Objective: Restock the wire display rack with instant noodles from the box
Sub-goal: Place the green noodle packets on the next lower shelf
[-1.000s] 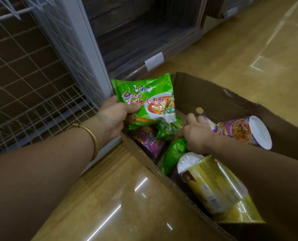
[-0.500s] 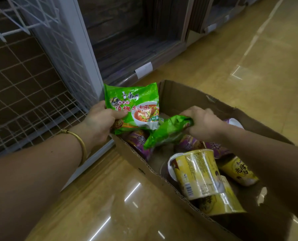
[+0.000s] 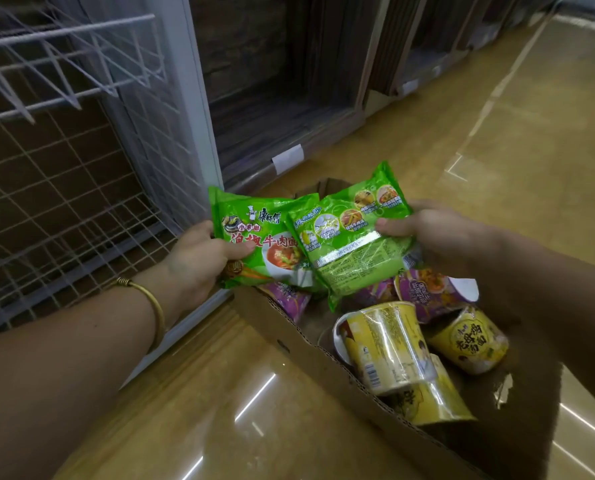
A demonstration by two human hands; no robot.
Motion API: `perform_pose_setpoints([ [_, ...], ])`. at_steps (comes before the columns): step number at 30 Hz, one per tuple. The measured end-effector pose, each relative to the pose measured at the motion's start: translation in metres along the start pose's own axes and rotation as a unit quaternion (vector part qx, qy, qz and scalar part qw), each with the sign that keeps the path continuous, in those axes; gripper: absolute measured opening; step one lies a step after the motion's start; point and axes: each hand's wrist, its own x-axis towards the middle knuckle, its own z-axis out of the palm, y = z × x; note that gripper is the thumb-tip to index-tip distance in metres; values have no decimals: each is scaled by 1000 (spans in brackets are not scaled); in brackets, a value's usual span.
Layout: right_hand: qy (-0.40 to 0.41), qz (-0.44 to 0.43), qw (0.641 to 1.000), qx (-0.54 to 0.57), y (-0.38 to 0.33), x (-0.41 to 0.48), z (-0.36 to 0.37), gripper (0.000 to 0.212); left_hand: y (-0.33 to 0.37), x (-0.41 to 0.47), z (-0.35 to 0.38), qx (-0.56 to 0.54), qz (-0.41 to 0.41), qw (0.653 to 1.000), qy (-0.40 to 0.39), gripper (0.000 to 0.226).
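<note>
My left hand [image 3: 199,258] grips a green noodle packet [image 3: 254,244], front side up, by its left edge above the cardboard box [image 3: 310,355]. In my right hand [image 3: 434,230] is a second green packet [image 3: 351,247], back side up, held by its right edge and overlapping the first. Both packets hang over the box's far left corner. Inside the box lie yellow noodle cups [image 3: 386,344], purple cups [image 3: 427,292] and a purple packet [image 3: 285,296]. The white wire rack [image 3: 64,209] stands to the left with bare shelves.
A white upright post [image 3: 199,98] edges the rack on its right. Dark wooden shelving [image 3: 282,98] with a white label [image 3: 288,159] runs along the back. The glossy tan floor [image 3: 497,150] stretches right and in front of the box.
My right hand has lifted the second green packet out of the box and brought it up beside the first. Both hands rose a little and the view tilted up.
</note>
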Motion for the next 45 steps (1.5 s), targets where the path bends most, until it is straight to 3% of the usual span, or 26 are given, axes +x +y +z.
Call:
perform_pose_setpoints([
  [8, 2, 19, 999, 48, 0, -11, 10, 58, 1, -17, -3, -21, -15, 1000, -18, 31],
  [15, 30, 22, 999, 36, 3, -11, 20, 24, 1, -24, -7, -30, -17, 999, -30, 27],
  [20, 77, 16, 997, 27, 10, -6, 27, 26, -2, -27, -11, -54, -32, 997, -35, 28],
  [23, 153, -14, 985, -74, 18, -2, 36, 43, -3, -27, -10, -81, -41, 995, -36, 32],
  [26, 231, -58, 941, -241, 26, 0, 44, 57, -3, -28, -6, -88, -45, 994, -41, 33],
  [30, 206, -61, 934, -287, 28, -8, 55, 34, -7, -28, -1, -94, -49, 994, -38, 33],
  [34, 162, -25, 929, -331, 32, -9, 62, 50, -11, -27, 3, -108, -56, 992, -42, 31],
  [40, 54, 12, 984, -170, 25, -17, 68, 102, -11, -27, 7, -110, -46, 992, -48, 23],
  [41, 43, 19, 988, -146, 25, -17, 67, 99, -10, -27, 8, -108, -43, 992, -47, 24],
  [43, 38, 15, 996, -84, 29, -14, 64, 67, -8, -26, 10, -107, -39, 992, -49, 29],
  [45, 60, 21, 998, -21, 37, -8, 58, 55, -5, -28, 12, -102, -37, 993, -56, 33],
])
